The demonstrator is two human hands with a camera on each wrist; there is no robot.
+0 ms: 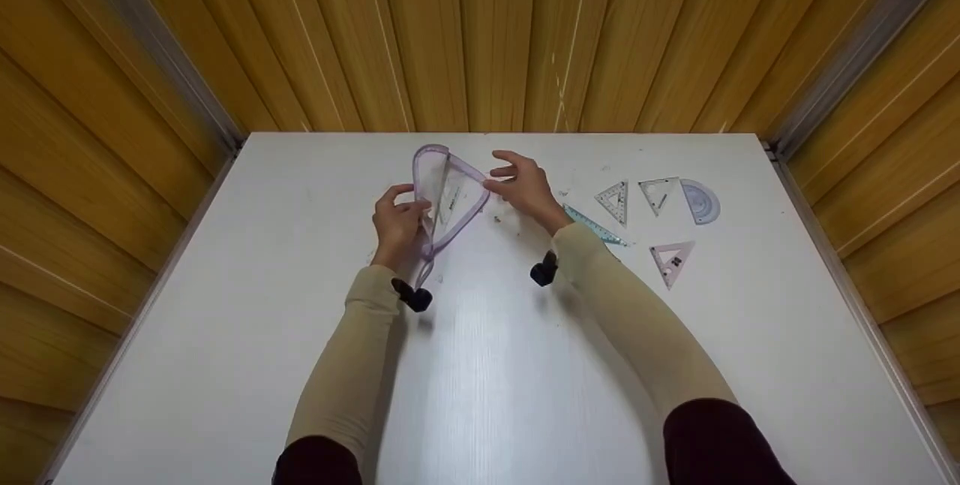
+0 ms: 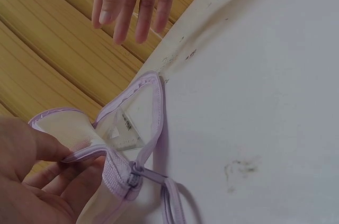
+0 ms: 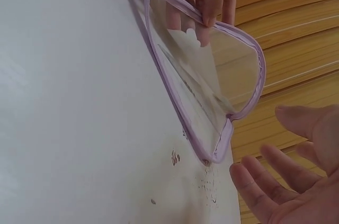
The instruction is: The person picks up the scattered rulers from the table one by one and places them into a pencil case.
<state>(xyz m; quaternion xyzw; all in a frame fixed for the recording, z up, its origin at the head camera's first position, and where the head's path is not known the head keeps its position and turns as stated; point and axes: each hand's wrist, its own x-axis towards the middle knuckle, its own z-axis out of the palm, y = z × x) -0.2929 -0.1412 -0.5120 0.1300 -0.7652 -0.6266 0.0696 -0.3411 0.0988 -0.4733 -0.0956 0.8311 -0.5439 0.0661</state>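
Note:
A see-through zip pouch [image 1: 466,223] with lilac trim stands with its mouth spread on the white table. My left hand [image 1: 396,225] pinches one side of its edge between thumb and fingers. Inside lies a clear set square [image 2: 130,135], best seen in the left wrist view. The zip pull and a lilac strap loop [image 2: 172,203] hang at the pouch's near end. My right hand [image 1: 525,186] is beside the pouch's right edge, its fingers extended; in the right wrist view the fingers [image 3: 283,171] are apart from the trim, holding nothing.
Right of my right hand lie a teal triangular ruler [image 1: 596,227], a clear set square [image 1: 606,194], another clear set square [image 1: 658,208], a bluish protractor [image 1: 701,203] and a pink set square [image 1: 677,261]. Wood-look panels [image 1: 495,34] rise behind the table [image 1: 465,395].

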